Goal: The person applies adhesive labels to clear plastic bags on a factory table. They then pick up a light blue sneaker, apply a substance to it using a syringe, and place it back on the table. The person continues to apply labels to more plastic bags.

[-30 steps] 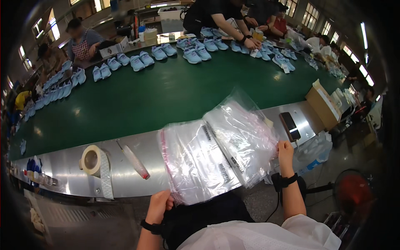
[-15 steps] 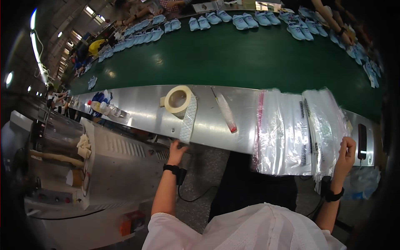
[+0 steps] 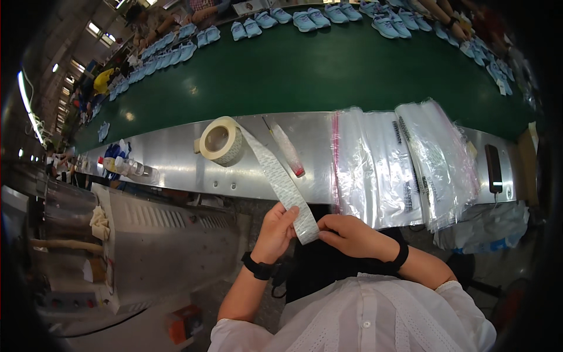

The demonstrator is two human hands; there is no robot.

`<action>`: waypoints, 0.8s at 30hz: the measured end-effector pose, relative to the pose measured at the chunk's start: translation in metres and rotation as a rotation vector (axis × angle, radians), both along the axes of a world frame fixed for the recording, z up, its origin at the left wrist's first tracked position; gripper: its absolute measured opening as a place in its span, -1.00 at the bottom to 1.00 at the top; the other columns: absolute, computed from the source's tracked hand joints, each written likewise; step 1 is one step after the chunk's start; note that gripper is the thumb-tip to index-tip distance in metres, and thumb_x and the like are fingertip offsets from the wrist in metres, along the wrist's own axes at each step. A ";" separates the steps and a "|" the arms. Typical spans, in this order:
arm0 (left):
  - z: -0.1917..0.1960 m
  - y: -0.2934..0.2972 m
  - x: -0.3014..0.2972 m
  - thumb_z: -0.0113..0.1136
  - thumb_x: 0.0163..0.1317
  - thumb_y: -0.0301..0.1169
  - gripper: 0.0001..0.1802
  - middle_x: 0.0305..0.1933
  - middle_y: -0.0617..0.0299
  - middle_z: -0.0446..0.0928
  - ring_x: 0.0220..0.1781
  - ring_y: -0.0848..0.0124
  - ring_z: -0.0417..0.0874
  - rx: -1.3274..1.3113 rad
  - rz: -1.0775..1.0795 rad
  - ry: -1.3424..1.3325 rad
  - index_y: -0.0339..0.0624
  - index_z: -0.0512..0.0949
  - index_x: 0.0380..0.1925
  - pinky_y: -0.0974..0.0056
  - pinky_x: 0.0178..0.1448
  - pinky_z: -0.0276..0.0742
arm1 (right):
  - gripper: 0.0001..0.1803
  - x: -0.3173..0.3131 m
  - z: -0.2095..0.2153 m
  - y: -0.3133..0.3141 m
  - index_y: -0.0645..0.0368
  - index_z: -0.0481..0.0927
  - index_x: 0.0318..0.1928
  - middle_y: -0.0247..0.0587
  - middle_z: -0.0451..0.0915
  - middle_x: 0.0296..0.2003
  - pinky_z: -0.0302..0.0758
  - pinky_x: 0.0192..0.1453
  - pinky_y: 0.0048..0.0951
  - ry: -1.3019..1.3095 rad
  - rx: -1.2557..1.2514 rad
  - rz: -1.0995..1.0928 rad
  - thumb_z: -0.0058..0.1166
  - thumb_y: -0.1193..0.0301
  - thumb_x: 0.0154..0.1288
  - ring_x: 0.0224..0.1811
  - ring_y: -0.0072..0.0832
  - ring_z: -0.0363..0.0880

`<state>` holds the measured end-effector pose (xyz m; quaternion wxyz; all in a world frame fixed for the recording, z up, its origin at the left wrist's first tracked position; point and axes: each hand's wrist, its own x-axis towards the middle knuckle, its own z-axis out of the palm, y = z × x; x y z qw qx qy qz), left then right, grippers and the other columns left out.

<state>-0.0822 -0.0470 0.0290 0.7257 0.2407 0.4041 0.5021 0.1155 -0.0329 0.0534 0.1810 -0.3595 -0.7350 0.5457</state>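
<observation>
A roll of white labels [image 3: 232, 148] rests on the metal ledge, and its printed strip [image 3: 280, 186] runs down toward me past the ledge's front edge. My left hand [image 3: 275, 234] pinches the strip near its loose end, thumb on top. At the end's right edge, the bent fingers of my right hand [image 3: 359, 237] close on the strip's corner; whether a label has come loose there I cannot make out. Flat clear plastic bags [image 3: 375, 167] with a pink edge lie in two overlapping stacks to the right. Behind the strip is a slim tool wrapped in clear plastic [image 3: 287, 148], red at one end.
A green conveyor belt [image 3: 252, 76] passes beyond the ledge, with light blue shoes [image 3: 311, 20] along its far side. Bottles [image 3: 138, 170] stand at the left end. A dark handheld device [image 3: 494, 167] lies at right. A metal machine [image 3: 170, 246] stands left; people work across the belt.
My right hand has left the plastic bags and come over to the strip's end. My left hand has pulled the strip toward me and right, off the ledge. The view has shifted right.
</observation>
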 end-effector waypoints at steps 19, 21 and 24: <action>0.025 -0.029 0.018 0.23 0.02 -0.57 -0.74 -0.32 0.14 0.49 -0.39 0.44 0.52 0.824 0.453 1.460 -0.27 0.47 -0.23 0.37 -0.36 0.42 | -0.87 0.011 -0.004 -0.009 0.24 0.53 -0.27 -0.16 0.54 -0.44 0.43 -0.31 -0.44 0.112 0.000 -0.182 0.09 0.46 0.18 -0.41 -0.37 0.54; 0.042 -0.046 0.029 0.23 0.04 -0.57 -0.83 -0.31 0.10 0.48 -0.38 0.40 0.53 0.651 0.158 1.368 -0.24 0.55 -0.31 0.37 -0.35 0.43 | -0.87 0.004 -0.003 -0.007 0.23 0.54 -0.30 -0.17 0.53 -0.47 0.43 -0.32 -0.42 0.214 0.015 -0.181 0.12 0.45 0.16 -0.43 -0.35 0.53; 0.032 -0.051 0.033 0.16 0.12 -0.57 -0.83 -0.30 0.10 0.49 -0.38 0.40 0.56 0.590 0.059 1.093 -0.25 0.54 -0.25 0.38 -0.33 0.46 | -0.88 -0.004 -0.009 -0.007 0.23 0.54 -0.38 -0.18 0.52 -0.50 0.43 -0.34 -0.40 0.325 0.042 -0.190 0.15 0.43 0.14 -0.46 -0.34 0.52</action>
